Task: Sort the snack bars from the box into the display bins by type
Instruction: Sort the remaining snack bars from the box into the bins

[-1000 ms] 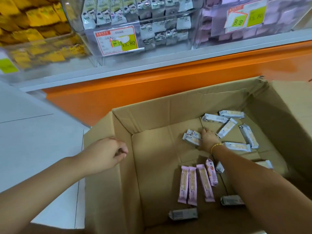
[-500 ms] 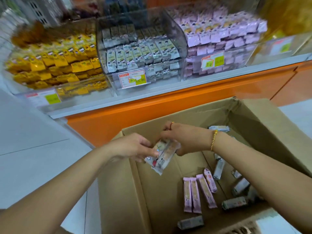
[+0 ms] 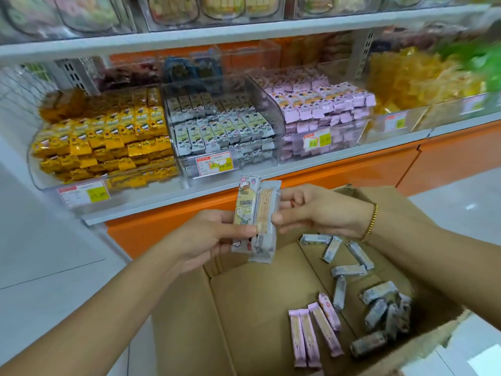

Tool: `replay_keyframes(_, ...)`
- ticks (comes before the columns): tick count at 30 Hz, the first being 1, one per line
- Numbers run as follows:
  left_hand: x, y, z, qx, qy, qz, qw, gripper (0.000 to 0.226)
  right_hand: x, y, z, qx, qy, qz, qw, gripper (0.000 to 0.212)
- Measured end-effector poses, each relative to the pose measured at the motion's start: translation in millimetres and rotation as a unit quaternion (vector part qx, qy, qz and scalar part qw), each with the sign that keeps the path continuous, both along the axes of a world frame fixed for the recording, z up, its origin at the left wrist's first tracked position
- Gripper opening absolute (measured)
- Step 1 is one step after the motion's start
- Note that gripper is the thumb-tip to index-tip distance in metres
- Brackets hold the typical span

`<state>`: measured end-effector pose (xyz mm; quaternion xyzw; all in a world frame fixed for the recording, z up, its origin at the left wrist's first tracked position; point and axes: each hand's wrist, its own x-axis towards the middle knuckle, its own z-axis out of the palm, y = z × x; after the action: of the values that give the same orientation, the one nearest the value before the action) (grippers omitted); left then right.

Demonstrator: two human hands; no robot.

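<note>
Two grey-white snack bars (image 3: 257,215) stand upright above the open cardboard box (image 3: 189,321). My left hand (image 3: 206,240) grips them from the left, thumb across their fronts. My right hand (image 3: 320,210) pinches their right edge with thumb and fingers. Inside the box lie several grey bars (image 3: 349,270) and several pink bars (image 3: 314,332). On the shelf ahead are three clear display bins: yellow bars (image 3: 103,137) at left, grey bars (image 3: 219,126) in the middle, pink bars (image 3: 320,104) at right.
An orange cabinet base (image 3: 352,169) runs under the shelf edge. More clear bins of sweets (image 3: 423,82) sit to the right, and jars line the upper shelf (image 3: 217,6). Pale floor tiles (image 3: 40,253) lie left of the box.
My right hand lifted grey bars out of the box and my left hand joined it; both now hold them higher, upright. The view has tilted up toward the shelf.
</note>
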<state>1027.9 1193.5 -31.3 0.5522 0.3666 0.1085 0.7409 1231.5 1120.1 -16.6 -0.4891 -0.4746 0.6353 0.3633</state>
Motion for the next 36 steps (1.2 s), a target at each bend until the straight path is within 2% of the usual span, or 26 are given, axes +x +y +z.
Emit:
replay_keyframes(3, 0, -7, 7, -0.001, -0.019, 0.008, 1.000, 0.036, -4, -8, 1, -0.017, 0.063, -0.044, 0.997, 0.040)
replay_keyframes(9, 6, -18, 6, 0.007, -0.017, 0.022, 1.000, 0.046, -9, -8, 1, -0.030, -0.024, -0.162, 0.986, 0.046)
replay_keyframes(12, 8, -24, 4, 0.005, -0.020, 0.034, 0.999, 0.046, -18, -8, 2, -0.042, -0.055, -0.165, 0.984, 0.049)
replay_keyframes(16, 8, -23, 6, -0.010, -0.041, 0.064, 0.997, 0.044, -19, -15, 7, -0.048, 0.035, -0.165, 0.985, 0.030)
replay_keyframes(18, 8, -21, 6, -0.021, -0.050, 0.072, 0.996, 0.046, -19, -19, 11, -0.040, 0.050, -0.171, 0.983, 0.034)
replay_keyframes(21, 10, -22, 5, -0.042, -0.066, 0.071, 0.994, 0.042, -21, -22, 11, -0.013, -0.044, -0.187, 0.981, 0.045)
replay_keyframes(24, 14, -21, 4, -0.049, -0.073, 0.080, 0.993, 0.037, -23, -22, 6, 0.035, -0.118, -0.193, 0.973, 0.045)
replay_keyframes(27, 18, -21, 5, -0.055, -0.077, 0.077, 0.993, 0.036, -24, -20, 0, 0.059, -0.113, -0.211, 0.969, 0.035)
replay_keyframes(30, 21, -19, 4, -0.053, -0.079, 0.073, 0.993, 0.041, -25, -17, -4, 0.067, -0.102, -0.212, 0.970, 0.037)
replay_keyframes(36, 23, -14, 5, -0.048, -0.070, 0.078, 0.993, 0.041, -12, -9, -9, 0.060, -0.052, -0.254, 0.964, 0.027)
